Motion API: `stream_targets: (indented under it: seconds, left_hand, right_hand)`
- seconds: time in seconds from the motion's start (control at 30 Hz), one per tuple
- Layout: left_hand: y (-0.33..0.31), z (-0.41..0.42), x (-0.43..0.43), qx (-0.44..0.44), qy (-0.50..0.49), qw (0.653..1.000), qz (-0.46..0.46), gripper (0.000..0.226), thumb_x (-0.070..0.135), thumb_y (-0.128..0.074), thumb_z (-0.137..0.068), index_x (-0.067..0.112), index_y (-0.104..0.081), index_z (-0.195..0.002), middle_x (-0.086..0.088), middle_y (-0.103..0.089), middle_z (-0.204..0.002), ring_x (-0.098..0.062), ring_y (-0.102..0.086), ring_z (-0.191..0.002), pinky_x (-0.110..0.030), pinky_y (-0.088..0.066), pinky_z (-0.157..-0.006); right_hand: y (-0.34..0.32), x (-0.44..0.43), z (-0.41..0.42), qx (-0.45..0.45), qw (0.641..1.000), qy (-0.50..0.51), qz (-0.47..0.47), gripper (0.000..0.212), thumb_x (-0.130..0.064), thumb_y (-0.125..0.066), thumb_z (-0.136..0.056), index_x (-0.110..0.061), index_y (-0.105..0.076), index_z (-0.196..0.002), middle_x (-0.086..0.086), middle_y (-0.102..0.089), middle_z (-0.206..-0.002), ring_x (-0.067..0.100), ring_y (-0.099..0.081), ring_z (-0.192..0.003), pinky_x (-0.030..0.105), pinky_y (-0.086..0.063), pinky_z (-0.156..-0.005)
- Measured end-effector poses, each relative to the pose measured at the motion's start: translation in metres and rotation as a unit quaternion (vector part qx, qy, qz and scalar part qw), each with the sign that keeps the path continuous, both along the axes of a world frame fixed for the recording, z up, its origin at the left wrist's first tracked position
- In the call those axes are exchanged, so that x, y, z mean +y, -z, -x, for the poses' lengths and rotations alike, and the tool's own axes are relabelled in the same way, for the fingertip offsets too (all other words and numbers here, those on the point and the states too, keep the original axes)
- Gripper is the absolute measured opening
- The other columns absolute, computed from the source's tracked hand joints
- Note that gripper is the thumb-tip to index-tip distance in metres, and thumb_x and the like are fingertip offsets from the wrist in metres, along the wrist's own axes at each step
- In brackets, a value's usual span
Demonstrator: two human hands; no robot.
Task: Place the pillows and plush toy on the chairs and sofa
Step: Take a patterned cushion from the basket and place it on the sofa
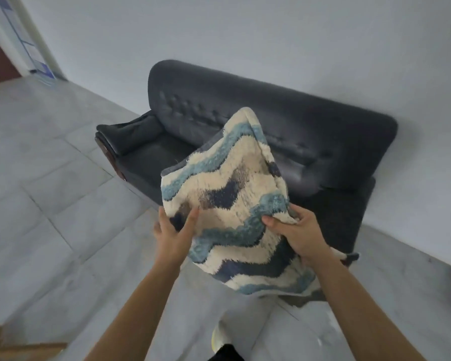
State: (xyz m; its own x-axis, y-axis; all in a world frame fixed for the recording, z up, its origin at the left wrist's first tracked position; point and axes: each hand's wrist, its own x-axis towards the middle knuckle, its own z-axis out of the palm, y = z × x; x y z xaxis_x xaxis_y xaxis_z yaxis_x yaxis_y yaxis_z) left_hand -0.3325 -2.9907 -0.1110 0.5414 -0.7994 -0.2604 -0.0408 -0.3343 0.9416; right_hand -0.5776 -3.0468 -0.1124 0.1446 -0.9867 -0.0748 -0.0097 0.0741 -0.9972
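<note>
A sparse living room in a home. A dark tufted sofa (258,131) stands against a plain white wall (245,35) (far side). Pale tiled floor (50,191) spreads left.

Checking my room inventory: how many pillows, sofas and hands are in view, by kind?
Pillow: 1, gripped by both hands
Sofa: 1
Hands: 2, left hand and right hand
Total: 4
</note>
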Motion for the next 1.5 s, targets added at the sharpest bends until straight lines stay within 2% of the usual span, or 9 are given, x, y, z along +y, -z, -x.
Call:
stream_targets:
  seconds: [0.13,0.27,0.4,0.57,0.67,0.8,1.1,1.3,1.5]
  left_hand:
    - [-0.015,-0.023,-0.095,-0.385,0.129,0.912,0.061,0.118,0.073,-0.071,-0.072,0.038,0.001,-0.159,0.001,0.016,-0.168,-0.029,0.008,-0.157,-0.055,-0.004,-0.122]
    - [-0.026,-0.044,-0.214,-0.654,0.306,0.652,0.233,0.116,0.063,-0.084,-0.063,0.029,-0.023,-0.156,-0.018,-0.009,-0.166,-0.041,-0.005,-0.154,-0.071,-0.01,-0.118]
    - [-0.001,-0.05,-0.329,-0.669,0.455,0.564,0.167,0.106,0.063,-0.084,-0.061,0.021,-0.042,-0.149,-0.005,-0.059,-0.138,-0.033,-0.047,-0.137,-0.062,-0.012,-0.115]
    - [0.027,-0.047,-0.433,-0.539,0.528,0.656,0.025,0.025,0.053,-0.071,-0.085,0.038,-0.06,-0.101,0.014,-0.063,-0.096,-0.013,-0.051,-0.097,-0.034,-0.03,-0.096]
    - [0.045,-0.054,-0.483,-0.421,0.544,0.725,-0.029,0.024,0.049,-0.077,-0.078,0.042,-0.055,-0.083,0.018,-0.059,-0.079,-0.018,-0.048,-0.097,-0.037,-0.043,-0.087]
    - [0.059,-0.074,-0.562,-0.313,0.53,0.788,-0.012,0.025,0.063,-0.074,-0.056,0.044,-0.061,-0.067,0.016,-0.065,-0.063,-0.019,-0.065,-0.078,-0.043,-0.055,-0.073]
    - [0.13,-0.124,-0.72,-0.436,0.568,0.697,0.038,0.029,0.042,-0.085,-0.076,0.025,-0.075,-0.097,0.011,-0.06,-0.1,-0.016,-0.055,-0.1,-0.039,-0.036,-0.087]
    - [0.223,-0.12,-0.814,-0.411,0.669,0.62,-0.015,0.021,0.039,-0.077,-0.086,0.03,-0.058,-0.083,0.008,-0.06,-0.072,-0.027,-0.066,-0.09,-0.041,-0.044,-0.089]
    - [0.325,-0.1,-0.877,-0.484,0.559,0.67,0.062,0.059,0.035,-0.065,-0.094,0.025,-0.046,-0.149,-0.011,-0.035,-0.163,-0.032,-0.025,-0.153,-0.059,-0.016,-0.117]
  right_hand:
    - [0.0,-0.08,-0.03,0.062,0.997,-0.029,0.026,0.023,-0.007,-0.087,-0.075,-0.021,-0.078,-0.09,0.011,-0.078,-0.096,0.021,-0.075,-0.091,0.043,-0.06,-0.088]
    - [0.008,-0.162,-0.045,0.146,0.986,-0.053,0.064,0.02,-0.015,-0.092,-0.071,-0.026,-0.078,-0.082,0.014,-0.063,-0.085,0.026,-0.065,-0.076,0.037,-0.053,-0.07]
    - [0.037,-0.242,-0.056,0.197,0.975,-0.078,0.069,0.024,-0.017,-0.092,-0.07,-0.016,-0.082,-0.092,0.004,-0.058,-0.081,0.008,-0.058,-0.069,0.034,-0.052,-0.067]
    - [0.069,-0.34,-0.045,0.406,0.912,-0.039,-0.045,0.064,-0.069,-0.083,-0.058,-0.039,-0.069,-0.113,-0.011,-0.064,-0.104,0.012,-0.062,-0.098,0.04,-0.052,-0.091]
    - [0.084,-0.388,-0.048,0.524,0.844,-0.029,-0.106,0.094,-0.096,-0.06,-0.049,-0.044,-0.06,-0.127,-0.013,-0.063,-0.114,0.014,-0.06,-0.11,0.04,-0.045,-0.1]
    - [0.104,-0.438,-0.048,0.579,0.808,-0.002,-0.108,0.075,-0.078,-0.066,-0.07,-0.043,-0.05,-0.135,-0.005,-0.054,-0.124,0.02,-0.051,-0.121,0.042,-0.035,-0.11]
    - [0.159,-0.525,-0.104,0.665,0.728,0.095,-0.139,0.043,-0.029,-0.069,-0.087,-0.024,-0.053,-0.126,0.003,-0.052,-0.14,0.029,-0.035,-0.144,0.064,-0.019,-0.119]
    - [0.241,-0.58,-0.112,0.686,0.697,0.123,-0.169,0.045,-0.011,-0.068,-0.083,-0.02,-0.058,-0.126,0.005,-0.063,-0.124,0.032,-0.051,-0.126,0.065,-0.021,-0.114]
    - [0.344,-0.636,-0.101,0.642,0.709,0.238,-0.168,0.063,-0.035,-0.054,-0.098,-0.017,-0.033,-0.155,0.025,-0.032,-0.156,0.045,-0.026,-0.147,0.064,-0.017,-0.118]
